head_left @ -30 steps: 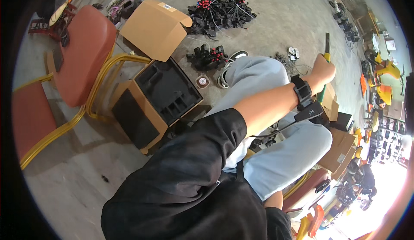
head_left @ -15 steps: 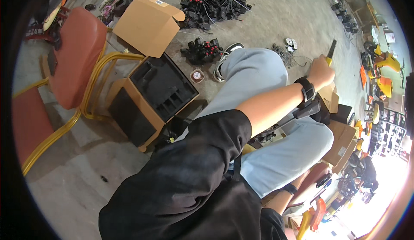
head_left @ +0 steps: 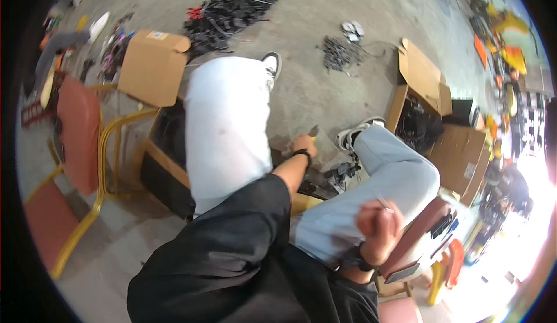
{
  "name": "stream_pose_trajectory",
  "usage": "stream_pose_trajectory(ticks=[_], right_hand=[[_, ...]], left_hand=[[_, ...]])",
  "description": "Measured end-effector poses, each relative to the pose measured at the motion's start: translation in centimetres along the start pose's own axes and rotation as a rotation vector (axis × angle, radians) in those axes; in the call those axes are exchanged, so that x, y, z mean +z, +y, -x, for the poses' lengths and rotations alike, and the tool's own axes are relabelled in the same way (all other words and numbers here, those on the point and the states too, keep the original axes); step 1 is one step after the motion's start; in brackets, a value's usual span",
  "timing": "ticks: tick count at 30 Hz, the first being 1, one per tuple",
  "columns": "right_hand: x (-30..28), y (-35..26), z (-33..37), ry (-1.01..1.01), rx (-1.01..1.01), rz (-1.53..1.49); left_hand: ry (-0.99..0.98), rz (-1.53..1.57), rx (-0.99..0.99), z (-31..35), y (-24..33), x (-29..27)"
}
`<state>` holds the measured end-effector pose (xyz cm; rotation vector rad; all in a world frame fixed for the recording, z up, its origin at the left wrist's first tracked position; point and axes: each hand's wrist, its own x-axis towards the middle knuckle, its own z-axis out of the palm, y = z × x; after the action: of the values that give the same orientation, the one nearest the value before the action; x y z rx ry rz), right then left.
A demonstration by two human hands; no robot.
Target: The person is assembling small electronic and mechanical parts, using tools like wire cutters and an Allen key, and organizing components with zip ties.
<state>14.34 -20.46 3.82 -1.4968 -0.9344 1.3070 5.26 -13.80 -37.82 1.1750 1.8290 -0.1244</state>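
Head view shows me the left grip closed around what looks like a yellow-handled cutter, above the floor between left leg and right leg, left of the open box's left edge. The right grip is blurred over the right thigh, fingers curled, and I cannot tell whether it holds anything. I judge that a careless swing could nick the right shoe or dark cables, since blur hides the blade's angle.
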Motion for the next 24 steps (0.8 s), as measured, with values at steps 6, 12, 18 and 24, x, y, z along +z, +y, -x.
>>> stream_pose_trajectory(ticks=[6,12,18,24], right_hand=[[0.7,2.9,-3.0,-0.429,0.107,0.239],[0.7,3.9,-3.9,-0.565,-0.097,0.283],[0.2,4.6,-3.1,-0.559,-0.182,0.336],[-0.3,3.8,-2.5,-0.446,-0.187,0.118]], left_hand=[[0.114,-0.091,0.057,-1.1,1.4,-0.4],[0.185,-0.028,0.022,-3.4,3.7,-0.5],[0.029,-0.075,0.067,-3.8,3.5,-2.2],[0.01,-0.087,0.169,-4.3,5.6,-1.7]])
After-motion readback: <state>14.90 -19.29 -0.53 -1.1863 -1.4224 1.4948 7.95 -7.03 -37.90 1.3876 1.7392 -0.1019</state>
